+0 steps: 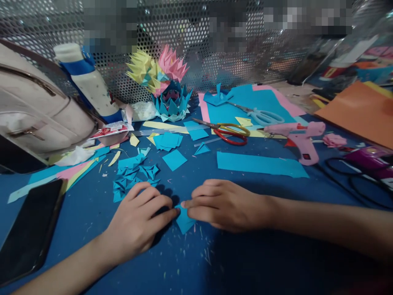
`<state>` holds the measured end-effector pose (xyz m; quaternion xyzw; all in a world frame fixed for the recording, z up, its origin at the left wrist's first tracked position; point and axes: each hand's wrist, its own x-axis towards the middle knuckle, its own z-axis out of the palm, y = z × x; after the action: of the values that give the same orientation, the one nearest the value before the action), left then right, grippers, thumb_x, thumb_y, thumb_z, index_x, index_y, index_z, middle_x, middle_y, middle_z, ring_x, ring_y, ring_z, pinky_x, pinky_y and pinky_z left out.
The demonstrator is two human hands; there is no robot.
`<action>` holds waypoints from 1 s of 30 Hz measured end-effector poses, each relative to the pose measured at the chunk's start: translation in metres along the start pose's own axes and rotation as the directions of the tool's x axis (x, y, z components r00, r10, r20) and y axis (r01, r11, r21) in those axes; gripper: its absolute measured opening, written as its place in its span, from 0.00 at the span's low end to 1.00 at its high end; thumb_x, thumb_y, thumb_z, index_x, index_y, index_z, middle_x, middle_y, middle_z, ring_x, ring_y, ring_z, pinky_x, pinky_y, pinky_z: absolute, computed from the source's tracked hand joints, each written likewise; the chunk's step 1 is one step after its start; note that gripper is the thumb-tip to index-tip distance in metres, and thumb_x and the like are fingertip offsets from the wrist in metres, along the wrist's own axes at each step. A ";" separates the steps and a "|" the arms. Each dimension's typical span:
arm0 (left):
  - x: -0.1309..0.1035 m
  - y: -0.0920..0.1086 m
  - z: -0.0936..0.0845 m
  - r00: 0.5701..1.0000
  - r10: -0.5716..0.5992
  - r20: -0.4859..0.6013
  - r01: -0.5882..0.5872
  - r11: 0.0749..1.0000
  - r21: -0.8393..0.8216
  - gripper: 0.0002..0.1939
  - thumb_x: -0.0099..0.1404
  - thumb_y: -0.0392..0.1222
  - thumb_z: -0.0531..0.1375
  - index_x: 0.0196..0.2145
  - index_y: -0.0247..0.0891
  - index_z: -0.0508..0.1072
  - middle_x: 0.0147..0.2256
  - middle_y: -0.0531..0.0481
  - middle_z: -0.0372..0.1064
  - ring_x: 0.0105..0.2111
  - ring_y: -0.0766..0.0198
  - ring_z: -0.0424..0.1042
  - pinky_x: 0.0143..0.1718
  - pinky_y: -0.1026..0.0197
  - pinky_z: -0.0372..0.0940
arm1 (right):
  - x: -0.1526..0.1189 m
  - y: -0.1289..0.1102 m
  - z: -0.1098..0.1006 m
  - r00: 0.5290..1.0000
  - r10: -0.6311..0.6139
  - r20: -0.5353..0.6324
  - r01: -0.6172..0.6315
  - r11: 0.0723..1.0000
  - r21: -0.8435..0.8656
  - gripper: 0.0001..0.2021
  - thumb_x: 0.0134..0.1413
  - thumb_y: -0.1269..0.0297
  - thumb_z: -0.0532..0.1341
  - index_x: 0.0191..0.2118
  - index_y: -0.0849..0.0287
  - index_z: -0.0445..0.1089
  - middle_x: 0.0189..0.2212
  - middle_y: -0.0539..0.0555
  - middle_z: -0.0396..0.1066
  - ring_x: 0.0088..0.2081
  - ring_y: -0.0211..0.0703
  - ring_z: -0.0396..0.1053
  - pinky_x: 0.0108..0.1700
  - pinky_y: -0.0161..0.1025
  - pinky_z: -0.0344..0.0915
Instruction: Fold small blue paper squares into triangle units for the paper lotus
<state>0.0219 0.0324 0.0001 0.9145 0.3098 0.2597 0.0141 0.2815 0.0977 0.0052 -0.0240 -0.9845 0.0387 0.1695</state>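
A small blue paper piece point(185, 223) lies on the dark blue table between my hands, one corner toward me. My left hand point(141, 215) touches its upper left edge with curled fingers. The fingertips of my right hand point(215, 205) press on its upper right part, fingers bent together. Just beyond my left hand is a cluster of folded blue pieces point(130, 174). Behind the hands lie a flat blue square point(175, 159), a stack of blue squares point(168, 141) and a small folded blue triangle point(202, 148).
Red and yellow scissors point(231, 133), a pink glue gun point(302, 137) and a blue strip point(260, 164) lie farther back. A black phone point(32, 229) is at left, near a bag point(39, 102) and bottle point(92, 86). Paper flowers point(172, 98) stand behind.
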 end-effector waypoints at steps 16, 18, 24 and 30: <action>0.003 0.003 -0.004 0.999 0.036 0.024 -0.037 0.999 0.023 0.16 0.73 0.29 0.48 0.42 0.33 0.76 0.39 0.44 0.72 0.37 0.58 0.63 0.44 0.51 0.55 | -0.005 0.000 -0.003 0.999 0.053 -0.004 -0.052 0.993 0.107 0.16 0.70 0.61 0.48 0.51 0.60 0.70 0.50 0.56 0.73 0.49 0.46 0.64 0.49 0.43 0.62; 0.002 0.004 -0.003 0.999 0.033 0.024 -0.033 0.999 0.033 0.15 0.73 0.29 0.49 0.43 0.33 0.76 0.42 0.43 0.73 0.40 0.56 0.65 0.46 0.51 0.55 | -0.005 0.000 -0.004 0.999 0.035 -0.036 -0.033 0.997 0.069 0.15 0.69 0.61 0.50 0.50 0.59 0.72 0.49 0.55 0.74 0.48 0.45 0.64 0.49 0.43 0.62; -0.001 0.012 0.001 1.000 -0.001 0.030 -0.001 0.998 0.056 0.17 0.72 0.29 0.48 0.48 0.33 0.75 0.43 0.40 0.72 0.42 0.54 0.68 0.48 0.48 0.55 | -0.002 -0.002 -0.003 0.996 0.079 -0.031 -0.079 0.997 -0.003 0.14 0.69 0.61 0.53 0.50 0.58 0.73 0.43 0.55 0.74 0.44 0.44 0.64 0.45 0.42 0.62; 0.000 0.014 0.002 1.000 0.003 0.021 -0.004 1.000 0.018 0.18 0.71 0.27 0.47 0.48 0.31 0.74 0.41 0.41 0.72 0.41 0.55 0.68 0.49 0.48 0.56 | 0.000 -0.001 -0.001 0.994 0.103 0.029 -0.100 0.992 -0.073 0.17 0.65 0.57 0.59 0.56 0.56 0.69 0.45 0.55 0.71 0.41 0.44 0.64 0.42 0.42 0.61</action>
<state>0.0306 0.0209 0.0013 0.9178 0.3104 0.2474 0.0085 0.2821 0.0964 0.0061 -0.0794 -0.9854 0.0127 0.1503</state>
